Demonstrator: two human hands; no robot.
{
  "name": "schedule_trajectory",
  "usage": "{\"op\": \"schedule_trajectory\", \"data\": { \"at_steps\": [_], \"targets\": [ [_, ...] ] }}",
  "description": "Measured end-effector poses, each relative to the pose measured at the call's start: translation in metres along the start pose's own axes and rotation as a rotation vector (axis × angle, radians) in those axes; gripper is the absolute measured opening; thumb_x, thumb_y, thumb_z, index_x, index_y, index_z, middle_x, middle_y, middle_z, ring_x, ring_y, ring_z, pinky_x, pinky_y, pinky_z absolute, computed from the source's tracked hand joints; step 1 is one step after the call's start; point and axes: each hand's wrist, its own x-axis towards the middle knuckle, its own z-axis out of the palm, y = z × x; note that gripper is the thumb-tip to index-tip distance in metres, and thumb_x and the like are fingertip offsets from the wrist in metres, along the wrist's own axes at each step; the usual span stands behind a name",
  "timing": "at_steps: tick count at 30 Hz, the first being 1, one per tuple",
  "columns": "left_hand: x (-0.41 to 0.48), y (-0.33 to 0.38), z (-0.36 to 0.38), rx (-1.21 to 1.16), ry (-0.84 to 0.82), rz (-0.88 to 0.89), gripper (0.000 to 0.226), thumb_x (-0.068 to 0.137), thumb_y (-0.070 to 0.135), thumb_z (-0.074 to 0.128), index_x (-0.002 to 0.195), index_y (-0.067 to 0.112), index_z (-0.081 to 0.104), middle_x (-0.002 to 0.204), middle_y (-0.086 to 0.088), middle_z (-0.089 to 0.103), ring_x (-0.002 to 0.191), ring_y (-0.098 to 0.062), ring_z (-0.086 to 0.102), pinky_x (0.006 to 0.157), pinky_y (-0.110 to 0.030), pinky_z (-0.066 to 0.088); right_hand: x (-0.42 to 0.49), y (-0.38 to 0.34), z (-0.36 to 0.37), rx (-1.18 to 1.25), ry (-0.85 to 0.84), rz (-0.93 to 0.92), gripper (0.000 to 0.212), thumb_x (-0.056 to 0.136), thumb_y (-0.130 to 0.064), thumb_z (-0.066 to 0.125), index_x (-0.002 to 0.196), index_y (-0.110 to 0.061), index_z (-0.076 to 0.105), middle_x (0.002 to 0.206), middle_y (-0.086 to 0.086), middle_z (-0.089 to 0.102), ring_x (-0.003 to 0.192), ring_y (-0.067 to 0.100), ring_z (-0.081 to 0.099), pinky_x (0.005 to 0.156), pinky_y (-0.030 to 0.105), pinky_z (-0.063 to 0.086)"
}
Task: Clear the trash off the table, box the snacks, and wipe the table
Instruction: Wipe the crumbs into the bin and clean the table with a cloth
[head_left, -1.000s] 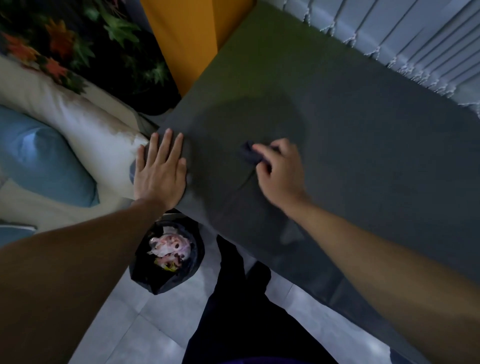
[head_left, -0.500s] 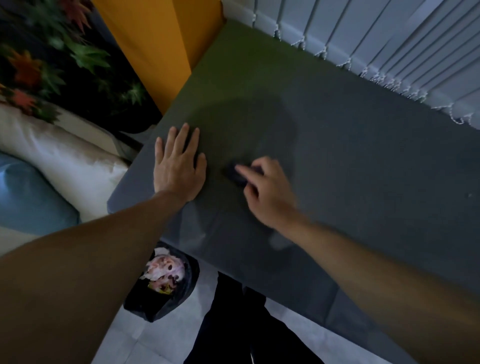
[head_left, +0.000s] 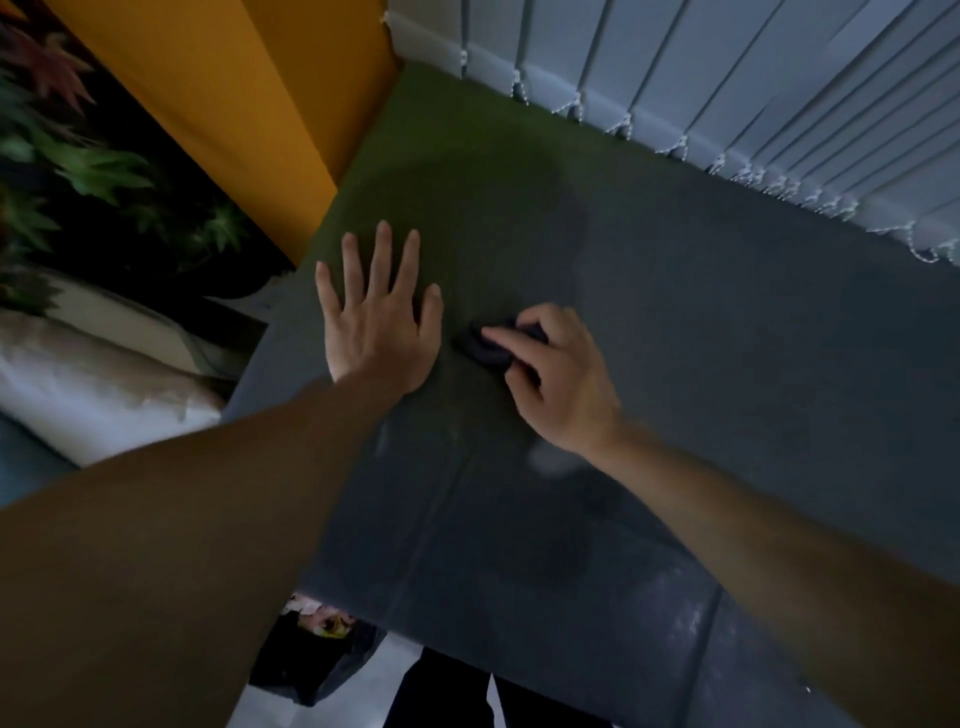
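- Left hand lies flat on the table near its left edge, fingers straight and fanned apart
- Right hand is on the table too, fingers curled round a dark cloth, forefinger laid over it
- Cloth: small, bunched, near-black, touching the tabletop
- Bin bag shows below the table's near edge

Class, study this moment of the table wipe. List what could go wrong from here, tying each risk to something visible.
1. The cloth is a small wad gripped by the right hand, so strokes may leave strips of the table unwiped.
2. The left hand rests flat close beside the cloth; the patch beneath it may get skipped.
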Motion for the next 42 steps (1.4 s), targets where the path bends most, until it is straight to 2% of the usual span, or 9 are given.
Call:
{"op": "schedule_trajectory", "data": {
  "at_steps": [3, 8, 10, 18, 25, 33, 35, 39, 42],
  "targets": [
    [0.003, 0.001, -0.002, 0.011, -0.014, -0.007, 0.065, 0.099, 0.059, 0.015, 0.159, 0.036, 0.002, 0.169, 0.005, -0.002, 0.154, -0.029, -0.008, 0.121, -0.060, -0.003, 0.041, 0.031, -0.006, -0.045, -0.065, -0.118, 0.039, 0.084, -0.016, 0.054, 0.118, -0.019, 0.073, 0.106, 0.011, 0.056, 0.094, 0.031, 0.055, 0.084, 0.040, 0.046],
    [0.002, -0.001, -0.002, -0.009, -0.029, 0.002, 0.064, 0.100, 0.061, 0.012, 0.159, 0.038, -0.001, 0.168, 0.007, -0.006, 0.154, -0.027, -0.013, 0.121, -0.060, -0.006, 0.119, 0.056, -0.008, -0.110, 0.137, 0.291, 0.040, 0.090, -0.016, 0.052, 0.126, -0.022, 0.067, 0.116, 0.012, 0.052, 0.108, 0.032, 0.050, 0.093, 0.041, 0.044],
    [0.004, -0.001, -0.002, -0.012, -0.028, -0.001, 0.064, 0.100, 0.061, 0.013, 0.159, 0.039, -0.001, 0.168, 0.007, -0.006, 0.154, -0.026, -0.014, 0.121, -0.060, -0.006, 0.122, 0.046, -0.003, -0.120, 0.179, 0.342, 0.039, 0.089, -0.016, 0.052, 0.125, -0.021, 0.067, 0.115, 0.012, 0.051, 0.106, 0.031, 0.049, 0.091, 0.043, 0.046],
    [0.006, 0.000, -0.002, 0.009, -0.032, -0.001, 0.065, 0.100, 0.060, 0.015, 0.159, 0.038, -0.001, 0.168, 0.007, -0.006, 0.154, -0.027, -0.012, 0.121, -0.061, -0.004, 0.117, 0.056, -0.004, -0.093, -0.023, -0.046, 0.040, 0.087, -0.015, 0.052, 0.122, -0.021, 0.071, 0.108, 0.012, 0.055, 0.098, 0.033, 0.054, 0.085, 0.040, 0.046],
    [0.006, -0.001, -0.002, -0.012, -0.038, 0.005, 0.065, 0.100, 0.059, 0.015, 0.159, 0.037, -0.001, 0.168, 0.007, -0.006, 0.154, -0.027, -0.013, 0.121, -0.061, -0.005, 0.171, 0.077, -0.016, -0.160, 0.211, 0.470, 0.041, 0.093, -0.017, 0.049, 0.129, -0.028, 0.064, 0.120, 0.012, 0.050, 0.114, 0.030, 0.047, 0.099, 0.043, 0.044],
    [0.006, -0.001, -0.003, -0.002, -0.046, 0.010, 0.066, 0.100, 0.059, 0.015, 0.159, 0.036, 0.000, 0.169, 0.007, -0.005, 0.154, -0.028, -0.012, 0.121, -0.061, -0.004, 0.110, 0.068, -0.015, -0.129, -0.016, -0.034, 0.039, 0.088, -0.018, 0.053, 0.123, -0.023, 0.070, 0.111, 0.012, 0.055, 0.099, 0.033, 0.053, 0.087, 0.042, 0.045],
    [0.007, -0.001, -0.004, -0.012, -0.044, 0.012, 0.066, 0.100, 0.059, 0.015, 0.160, 0.036, 0.000, 0.168, 0.007, -0.005, 0.154, -0.027, -0.013, 0.121, -0.060, -0.005, 0.128, 0.092, -0.024, -0.203, 0.081, 0.079, 0.041, 0.087, -0.018, 0.051, 0.123, -0.026, 0.070, 0.113, 0.014, 0.055, 0.102, 0.035, 0.053, 0.090, 0.042, 0.044],
    [0.007, -0.002, -0.003, -0.015, -0.037, 0.009, 0.065, 0.100, 0.060, 0.015, 0.159, 0.037, 0.000, 0.168, 0.008, -0.005, 0.154, -0.026, -0.014, 0.121, -0.059, -0.006, 0.150, 0.104, -0.030, -0.184, 0.312, 0.577, 0.044, 0.090, -0.017, 0.048, 0.129, -0.031, 0.063, 0.121, 0.013, 0.051, 0.114, 0.033, 0.048, 0.098, 0.038, 0.038],
    [0.007, -0.003, -0.001, -0.016, -0.025, 0.012, 0.065, 0.100, 0.060, 0.017, 0.159, 0.037, 0.003, 0.168, 0.008, -0.003, 0.154, -0.026, -0.012, 0.121, -0.059, -0.005, 0.136, 0.080, -0.022, -0.197, 0.284, 0.585, 0.043, 0.089, -0.018, 0.050, 0.128, -0.031, 0.063, 0.118, 0.011, 0.051, 0.111, 0.033, 0.049, 0.094, 0.040, 0.038]
  ]
}}
